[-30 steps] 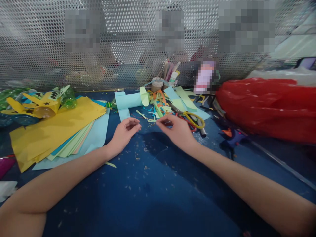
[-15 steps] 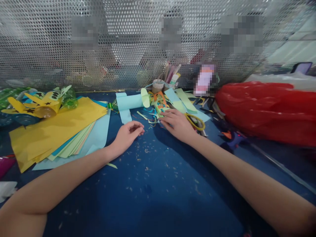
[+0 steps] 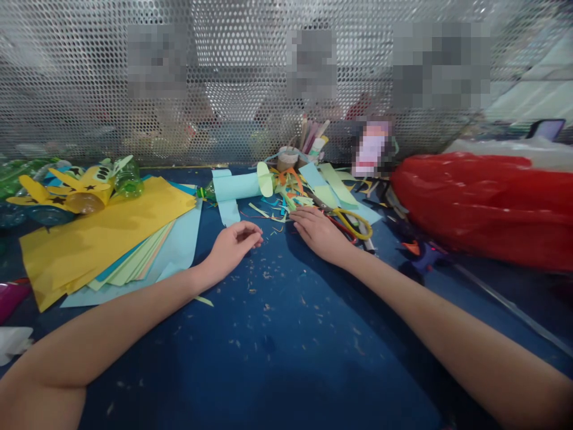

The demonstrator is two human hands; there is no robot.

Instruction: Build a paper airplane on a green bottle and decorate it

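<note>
My left hand (image 3: pixel 233 248) rests on the blue tabletop (image 3: pixel 268 364) with its fingers curled toward the thumb. Whatever lies inside them, if anything, is hidden. Just behind it lies a green plastic bottle wrapped in light blue paper (image 3: pixel 237 186), with paper strips sticking out at its sides. My right hand (image 3: pixel 320 235) lies palm down, fingers stretched out, at the near edge of a heap of paper scraps (image 3: pixel 290 188). Beside that hand are yellow-handled scissors (image 3: pixel 358 222), partly over something red. Small paper bits (image 3: pixel 266 275) are scattered between and in front of my hands.
Yellow sheets (image 3: pixel 102 230) and other coloured paper are stacked at left, below a yellow paper-covered bottle figure (image 3: pixel 87 194). A cup of sticks (image 3: pixel 289 158) stands at the back. To the right are a red plastic bag (image 3: pixel 474 206) and a purple glue gun (image 3: pixel 425 254).
My right hand has moved slightly down and toward me, uncovering more of the scraps and the scissors. My left hand has stayed nearly still.
</note>
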